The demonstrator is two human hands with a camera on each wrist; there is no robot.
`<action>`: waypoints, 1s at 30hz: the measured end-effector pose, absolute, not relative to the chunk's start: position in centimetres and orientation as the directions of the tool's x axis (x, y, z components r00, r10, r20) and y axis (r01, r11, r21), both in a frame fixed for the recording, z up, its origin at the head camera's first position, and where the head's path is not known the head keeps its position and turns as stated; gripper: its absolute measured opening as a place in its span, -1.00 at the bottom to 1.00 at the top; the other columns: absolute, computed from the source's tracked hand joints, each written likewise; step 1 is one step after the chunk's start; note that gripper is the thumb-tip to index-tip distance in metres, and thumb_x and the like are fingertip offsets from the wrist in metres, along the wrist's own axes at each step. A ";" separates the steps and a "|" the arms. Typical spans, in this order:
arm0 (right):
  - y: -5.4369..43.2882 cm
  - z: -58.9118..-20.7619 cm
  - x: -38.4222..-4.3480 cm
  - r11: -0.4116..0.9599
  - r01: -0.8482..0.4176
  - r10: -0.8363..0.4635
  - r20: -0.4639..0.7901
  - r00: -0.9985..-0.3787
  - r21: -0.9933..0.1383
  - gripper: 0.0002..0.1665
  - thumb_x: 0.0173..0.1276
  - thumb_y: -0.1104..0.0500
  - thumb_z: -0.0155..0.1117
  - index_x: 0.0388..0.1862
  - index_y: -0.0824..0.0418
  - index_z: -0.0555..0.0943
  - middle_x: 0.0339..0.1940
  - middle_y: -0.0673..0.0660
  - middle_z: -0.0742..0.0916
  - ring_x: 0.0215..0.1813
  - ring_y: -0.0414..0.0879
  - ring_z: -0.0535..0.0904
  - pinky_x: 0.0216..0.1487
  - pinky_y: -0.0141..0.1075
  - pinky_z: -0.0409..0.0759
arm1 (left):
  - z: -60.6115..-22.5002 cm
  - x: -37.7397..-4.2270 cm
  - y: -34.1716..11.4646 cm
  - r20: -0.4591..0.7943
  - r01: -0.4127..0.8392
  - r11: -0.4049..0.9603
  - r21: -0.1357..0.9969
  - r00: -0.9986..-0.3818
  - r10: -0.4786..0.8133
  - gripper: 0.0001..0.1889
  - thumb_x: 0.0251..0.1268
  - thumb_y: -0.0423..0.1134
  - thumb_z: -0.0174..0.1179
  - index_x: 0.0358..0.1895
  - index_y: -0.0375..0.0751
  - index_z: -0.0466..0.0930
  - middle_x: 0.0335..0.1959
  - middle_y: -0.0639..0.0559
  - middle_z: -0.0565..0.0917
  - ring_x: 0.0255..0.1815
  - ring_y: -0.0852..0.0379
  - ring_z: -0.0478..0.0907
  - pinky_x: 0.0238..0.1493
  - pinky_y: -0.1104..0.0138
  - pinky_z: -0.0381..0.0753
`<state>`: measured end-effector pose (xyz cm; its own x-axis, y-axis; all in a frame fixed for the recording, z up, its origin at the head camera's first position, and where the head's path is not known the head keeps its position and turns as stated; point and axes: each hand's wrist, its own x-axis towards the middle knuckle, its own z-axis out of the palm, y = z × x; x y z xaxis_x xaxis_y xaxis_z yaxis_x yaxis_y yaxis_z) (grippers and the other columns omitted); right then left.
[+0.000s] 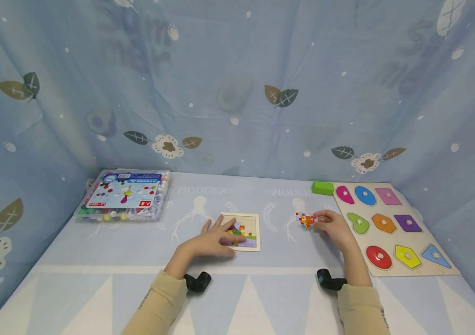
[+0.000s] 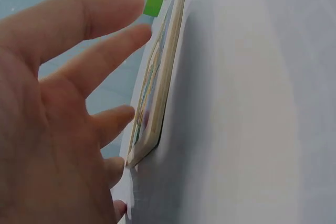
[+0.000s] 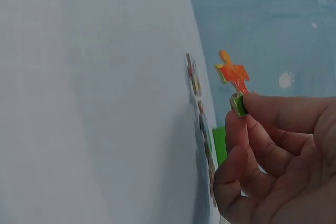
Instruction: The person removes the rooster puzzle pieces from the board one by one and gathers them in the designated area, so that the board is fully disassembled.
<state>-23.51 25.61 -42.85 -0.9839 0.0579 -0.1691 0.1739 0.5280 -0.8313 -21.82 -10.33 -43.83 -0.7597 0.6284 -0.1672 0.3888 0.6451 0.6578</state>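
Observation:
My right hand (image 1: 335, 228) pinches an orange-and-green jigsaw piece (image 3: 233, 74) between thumb and fingers. In the right wrist view the piece is off the table, and more jigsaw pieces (image 3: 193, 74) lie beyond it. From the head view the held piece and the loose pieces (image 1: 303, 218) run together. Over the left part of a small wooden puzzle frame (image 1: 252, 217), my left hand (image 1: 212, 242) spreads its fingers, which are fairly straight. Part of a colourful picture (image 1: 249, 236) shows inside the frame; the hand hides the rest. Whether those fingertips touch the frame is unclear.
A wooden shape board (image 1: 369, 232) with coloured knobbed shapes lies at the right. Behind the right hand is a green block (image 1: 322, 188). A clear box of beads (image 1: 124, 195) stands at the back left, and a blue curtain (image 1: 237, 93) hangs behind.

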 end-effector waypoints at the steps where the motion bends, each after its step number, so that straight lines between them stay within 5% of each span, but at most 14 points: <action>1: 25.8 -42.8 -23.5 0.533 0.186 0.068 -0.177 -0.982 -0.825 -0.59 0.30 0.25 0.15 0.09 0.40 0.46 -0.28 0.11 0.59 -0.32 -0.12 0.50 -0.33 -0.39 0.49 | -43.8 -21.9 -10.3 -0.155 0.392 0.648 0.653 -0.768 0.621 -0.47 0.11 0.00 0.18 0.23 0.12 0.46 0.49 -0.11 -0.07 0.45 -0.25 -0.46 0.30 -0.16 -0.56; 15: 28.6 -42.6 -22.5 0.547 0.272 0.099 -0.261 -0.960 -0.792 -0.59 0.32 0.30 0.09 0.11 0.47 0.42 -0.12 0.24 0.53 -0.23 -0.06 0.45 -0.26 -0.39 0.48 | -44.2 -22.4 -11.3 -0.129 0.274 0.786 0.554 -0.905 0.406 -0.29 0.11 0.10 0.16 0.37 -0.01 0.25 0.47 -0.25 -0.11 0.44 -0.31 -0.42 0.25 -0.23 -0.58; 23: 29.5 -42.7 -22.2 0.592 0.308 0.144 -0.279 -0.950 -0.745 -0.60 0.29 0.30 0.11 0.08 0.47 0.46 -0.28 0.19 0.59 -0.38 -0.08 0.44 -0.37 -0.35 0.45 | -44.6 -22.5 -11.9 -0.132 0.268 0.794 0.545 -0.908 0.397 -0.14 -0.05 0.20 0.26 0.38 -0.04 0.23 0.46 -0.28 -0.08 0.44 -0.34 -0.39 0.24 -0.22 -0.60; 30: 29.6 -42.8 -22.1 0.653 0.339 0.243 -0.237 -0.941 -0.677 -0.63 0.24 0.28 0.17 0.01 0.45 0.52 -0.23 0.31 0.57 -0.43 -0.09 0.45 -0.44 -0.38 0.44 | -44.6 -22.7 -11.8 -0.140 0.270 0.807 0.525 -0.908 0.394 -0.15 -0.03 0.17 0.26 0.38 -0.03 0.22 0.46 -0.27 -0.09 0.44 -0.33 -0.39 0.24 -0.25 -0.57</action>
<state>-22.15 29.61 -42.82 -0.9406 0.2432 -0.2369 0.3394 0.6532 -0.6768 -22.67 -11.84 -44.61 -0.9081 0.3945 -0.1403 0.2695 0.8072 0.5251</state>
